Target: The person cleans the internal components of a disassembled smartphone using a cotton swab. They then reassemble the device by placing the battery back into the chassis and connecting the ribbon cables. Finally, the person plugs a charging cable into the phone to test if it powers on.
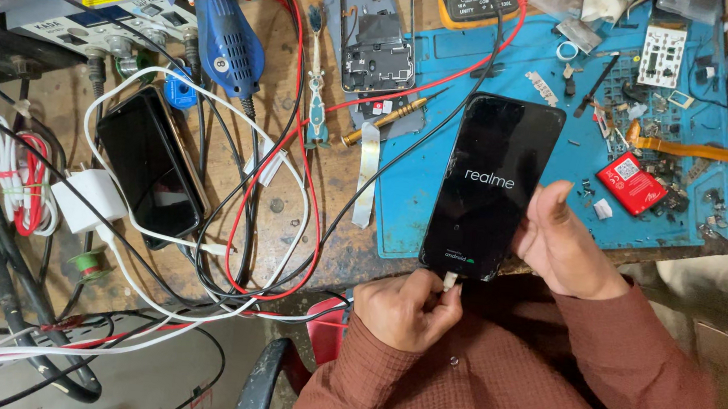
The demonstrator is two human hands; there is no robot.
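Glass of the slim black rectangular smartphone (pixel 492 186) is glossy and dark, with small white lettering at mid-screen and a tiny green-and-white mark near the bottom edge. I hold it over the near edge of the blue rubber repair mat (pixel 419 192), its top end tilted away from me and to the right. My right hand (pixel 563 243) grips the phone's lower right side, thumb laid up along the edge of the glass. My left hand (pixel 407 308) is closed in a pinch around the white plug of a charging cable (pixel 450 281), which sits at the port in the phone's bottom edge; I cannot tell whether it is fully seated. The cable's white cord runs off left across the worn wooden bench (pixel 293 197).

A second black phone (pixel 150 168) lies face up on that bench, well apart from mine, among looped white, black and red wires. A small red battery pack (pixel 632 183) rests on the mat to the right, near loose screws and parts.
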